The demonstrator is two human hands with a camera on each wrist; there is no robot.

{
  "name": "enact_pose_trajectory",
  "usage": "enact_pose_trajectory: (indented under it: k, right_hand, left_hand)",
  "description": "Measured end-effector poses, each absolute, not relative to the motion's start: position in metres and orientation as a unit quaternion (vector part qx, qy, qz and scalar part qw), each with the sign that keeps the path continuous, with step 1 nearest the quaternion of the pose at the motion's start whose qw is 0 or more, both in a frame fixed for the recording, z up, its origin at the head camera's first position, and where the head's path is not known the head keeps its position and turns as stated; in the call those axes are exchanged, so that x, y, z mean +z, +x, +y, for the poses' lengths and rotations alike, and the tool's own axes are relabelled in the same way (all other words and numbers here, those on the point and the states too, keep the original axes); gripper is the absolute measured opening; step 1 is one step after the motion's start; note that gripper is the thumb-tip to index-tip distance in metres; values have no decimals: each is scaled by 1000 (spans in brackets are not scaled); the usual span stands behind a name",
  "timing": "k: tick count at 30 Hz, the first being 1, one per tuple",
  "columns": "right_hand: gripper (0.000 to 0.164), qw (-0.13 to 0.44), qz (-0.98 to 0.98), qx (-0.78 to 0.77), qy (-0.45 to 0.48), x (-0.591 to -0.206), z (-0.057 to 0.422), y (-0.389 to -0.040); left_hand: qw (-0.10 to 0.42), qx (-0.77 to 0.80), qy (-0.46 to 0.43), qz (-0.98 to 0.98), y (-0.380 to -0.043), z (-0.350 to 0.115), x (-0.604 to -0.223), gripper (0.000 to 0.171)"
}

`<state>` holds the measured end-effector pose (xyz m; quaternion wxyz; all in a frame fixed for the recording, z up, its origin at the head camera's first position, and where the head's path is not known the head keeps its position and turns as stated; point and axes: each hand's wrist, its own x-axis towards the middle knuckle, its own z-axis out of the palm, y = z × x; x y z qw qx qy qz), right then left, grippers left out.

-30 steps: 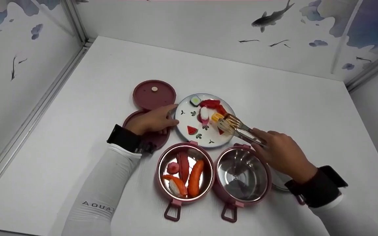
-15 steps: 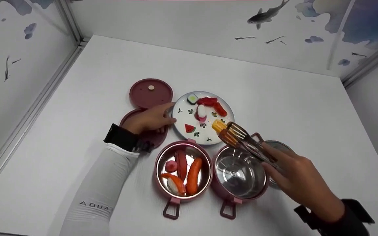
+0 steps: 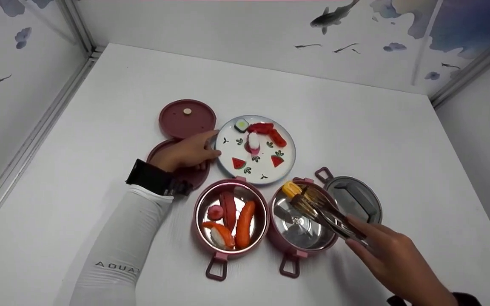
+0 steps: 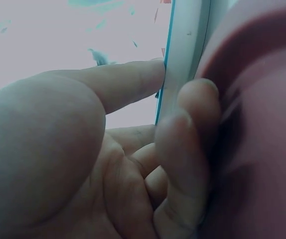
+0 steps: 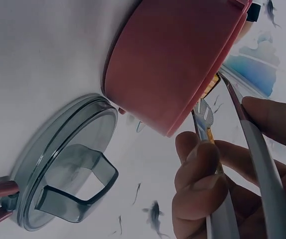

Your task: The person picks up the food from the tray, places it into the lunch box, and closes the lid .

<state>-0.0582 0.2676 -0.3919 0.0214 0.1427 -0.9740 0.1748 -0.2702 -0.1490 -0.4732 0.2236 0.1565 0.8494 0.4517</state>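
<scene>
My left hand (image 3: 185,154) holds the left rim of a white patterned plate (image 3: 266,172) between thumb and fingers. On the plate lie a toy sushi roll (image 3: 241,125), a white-and-pink piece (image 3: 253,141) and red pieces (image 3: 260,128). My right hand (image 3: 398,257) grips fork-ended tongs (image 3: 328,214), which pinch a ridged yellow food piece (image 3: 292,189). The yellow piece hangs over the far side of the right-hand pot (image 3: 285,244), whose steel inside shows no food. In the right wrist view the tongs (image 5: 270,184) reach past the pot's rim.
Beside it, the left pot (image 3: 198,238) holds a carrot-like piece (image 3: 245,225) and other toy food. Two dark red lids (image 3: 187,123) lie left of the plate, one partly under my left hand. A clear grey lid (image 3: 353,199) with a handle lies right of the pots.
My right hand has moved back toward me and to the right, carrying the yellow piece in the tongs off the plate to above the right pot. My left hand stays at the plate.
</scene>
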Motion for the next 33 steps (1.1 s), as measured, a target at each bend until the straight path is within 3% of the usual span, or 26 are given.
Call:
enact_pose_trajectory:
  k: [6, 14, 22, 33]
  right_hand:
    - [46, -2, -977, 167, 131, -395, 268, -59]
    - [48, 34, -974, 175, 142, -398, 272, -55]
    - [50, 21, -978, 174, 115, -399, 277, -50]
    - [51, -37, -979, 194, 59, -401, 278, -52]
  left_hand:
    - [233, 457, 150, 845, -269, -152, -478, 63]
    - [228, 457, 150, 846, -271, -151, -475, 65]
    - [227, 455, 154, 848, -272, -150, -474, 64]
    - [232, 446, 149, 851, -272, -149, -473, 68]
